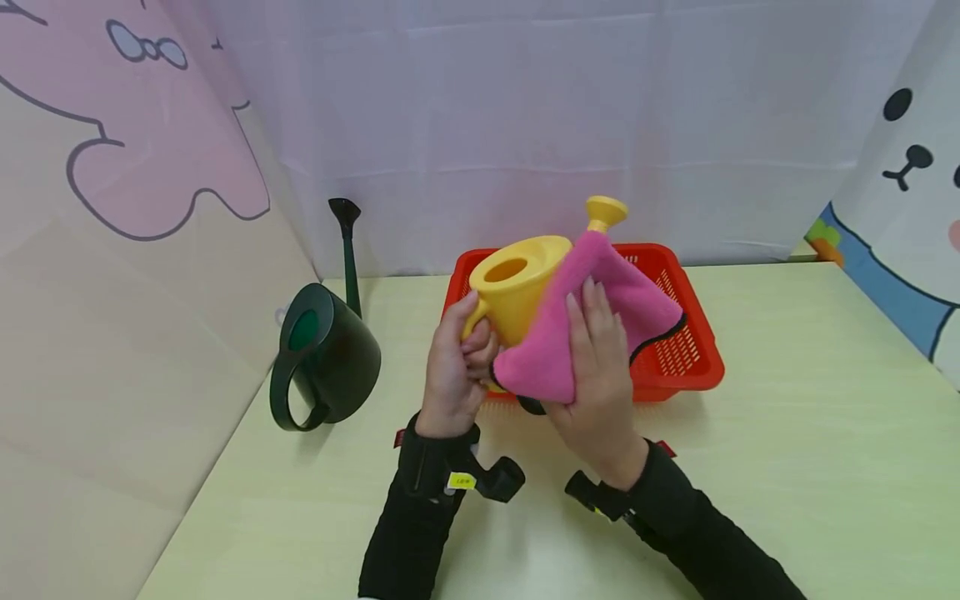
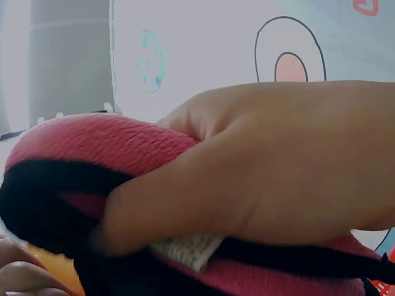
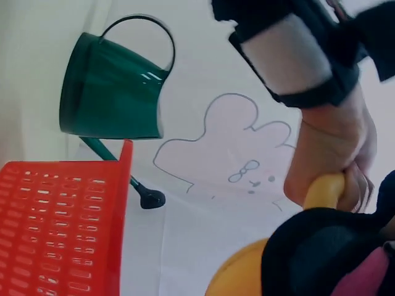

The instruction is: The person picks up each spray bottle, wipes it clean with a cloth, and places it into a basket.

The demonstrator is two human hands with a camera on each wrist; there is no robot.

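Observation:
A yellow watering can [image 1: 521,304] is held up over the front of a red basket, tilted with its spout up to the right. My left hand [image 1: 457,367] grips it by its handle [image 3: 324,190]. A pink cloth [image 1: 543,358] with black edging wraps the spout side, leaving the yellow sprinkler head [image 1: 606,212] bare. My right hand [image 1: 600,392] lays its long fingers along the cloth against the can. In the left wrist view, the thumb [image 2: 160,203] bears on the cloth's black edge near a white label, so the cloth is held between thumb and fingers.
The red plastic basket [image 1: 697,358] with slotted sides stands behind the hands, partly hidden by them. A dark green watering can [image 1: 348,362] is on the table at the left, spout toward the back. White cloth walls [image 1: 450,125] with cartoon prints bound the table [image 1: 810,467].

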